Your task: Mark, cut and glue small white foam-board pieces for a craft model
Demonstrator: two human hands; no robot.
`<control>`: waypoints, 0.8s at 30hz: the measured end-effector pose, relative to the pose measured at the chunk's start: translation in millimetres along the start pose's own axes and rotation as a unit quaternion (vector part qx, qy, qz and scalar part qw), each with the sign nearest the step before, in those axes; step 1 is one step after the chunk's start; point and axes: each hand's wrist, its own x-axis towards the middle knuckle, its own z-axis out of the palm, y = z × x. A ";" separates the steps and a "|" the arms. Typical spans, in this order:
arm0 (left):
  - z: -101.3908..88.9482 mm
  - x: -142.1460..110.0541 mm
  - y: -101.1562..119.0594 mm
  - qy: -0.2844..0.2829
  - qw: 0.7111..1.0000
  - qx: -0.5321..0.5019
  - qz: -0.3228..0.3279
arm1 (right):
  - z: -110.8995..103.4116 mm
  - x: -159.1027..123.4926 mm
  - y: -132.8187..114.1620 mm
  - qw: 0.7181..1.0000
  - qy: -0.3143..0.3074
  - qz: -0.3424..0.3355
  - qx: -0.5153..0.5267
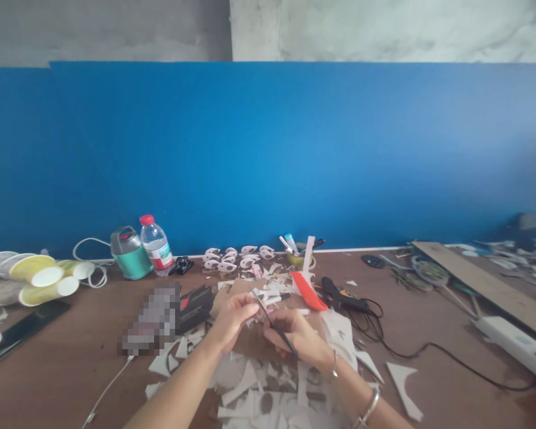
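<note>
Dark-handled scissors [274, 325] are gripped in my right hand [301, 338], their blades pointing up and left toward my other fingers. My left hand [234, 316] is closed in a pinch beside the blade tips; whatever lies between its fingertips is too small to make out. Under and around both hands lie many white paper scraps [245, 381] and a piece of brown cardboard [250, 344]. Just beyond them rests an orange-red curved piece [309, 292], near a white strip [309, 253] that stands up.
Several white eye-shaped cutouts [227, 257] lie at the back. A bottle [157, 247] and a teal container [133, 259] stand left, near stacked paper cups [36, 271]. A glue gun [342, 295] with a black cord sits right, before a power strip [513, 342].
</note>
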 end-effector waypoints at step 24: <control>2.6 -2.4 3.8 -0.002 1.000 -0.007 -0.003 | -0.4 -0.4 -2.4 0.999 0.008 -0.035 -0.025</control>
